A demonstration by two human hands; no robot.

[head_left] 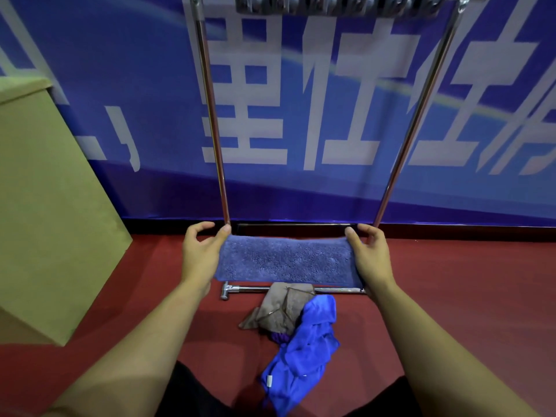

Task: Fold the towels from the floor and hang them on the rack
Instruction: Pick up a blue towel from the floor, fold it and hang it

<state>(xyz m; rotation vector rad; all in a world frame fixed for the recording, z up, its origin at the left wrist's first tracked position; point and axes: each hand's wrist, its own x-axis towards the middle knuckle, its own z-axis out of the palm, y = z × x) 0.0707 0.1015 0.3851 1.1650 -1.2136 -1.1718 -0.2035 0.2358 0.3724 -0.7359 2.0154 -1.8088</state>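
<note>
The left hand (201,254) and right hand (370,256) hold a folded purple towel (285,259) stretched flat between them, thumbs on top at its far corners and fingers (197,228) curled round its ends, just near the rack (215,139). Folding looks done; hanging is in hand. Next it must rise to the top bar. A brown towel (281,308) and a blue towel (304,350) wait on the floor (451,296).

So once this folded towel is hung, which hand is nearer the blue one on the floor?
Right, probably. The right hand holds the folded towel on the side above the bright blue towel; the left hand is farther.
</note>
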